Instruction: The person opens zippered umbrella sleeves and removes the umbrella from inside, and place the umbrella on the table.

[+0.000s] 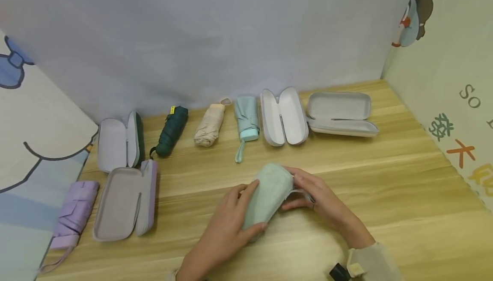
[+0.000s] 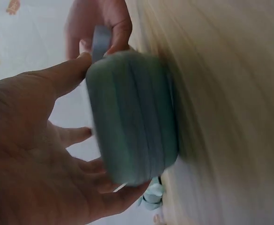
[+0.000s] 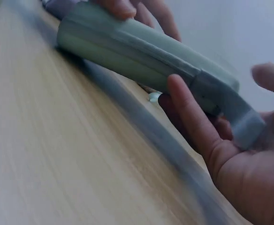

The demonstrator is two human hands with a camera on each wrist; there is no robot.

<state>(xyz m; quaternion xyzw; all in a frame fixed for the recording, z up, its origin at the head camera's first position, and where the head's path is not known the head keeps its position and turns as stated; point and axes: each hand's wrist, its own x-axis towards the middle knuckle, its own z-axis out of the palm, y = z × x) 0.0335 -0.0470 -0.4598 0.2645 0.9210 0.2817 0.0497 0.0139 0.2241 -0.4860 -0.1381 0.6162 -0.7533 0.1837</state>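
Note:
A mint-green zipped case point(image 1: 268, 191), closed and rounded at its ends, is held between both hands just in front of the person. My left hand point(image 1: 227, 221) grips its near left side, the thumb along one edge and the fingers across the other. At the far right end my right hand point(image 1: 321, 199) holds the case, with a grey strap loop point(image 3: 242, 117) beside its palm. The zip seam runs along the side of the case in the right wrist view. Behind the case, part of the right hand's fingers is hidden there.
Open cases stand around: green point(image 1: 112, 144), purple point(image 1: 115, 204), white-lined point(image 1: 294, 116) and grey-lined point(image 1: 340, 105). Folded umbrellas lie among them: dark green point(image 1: 172, 131), beige point(image 1: 209, 126), light teal point(image 1: 247, 116) and purple point(image 1: 77, 208). Wall panels point(image 1: 231, 37) edge the wooden table point(image 1: 404, 212).

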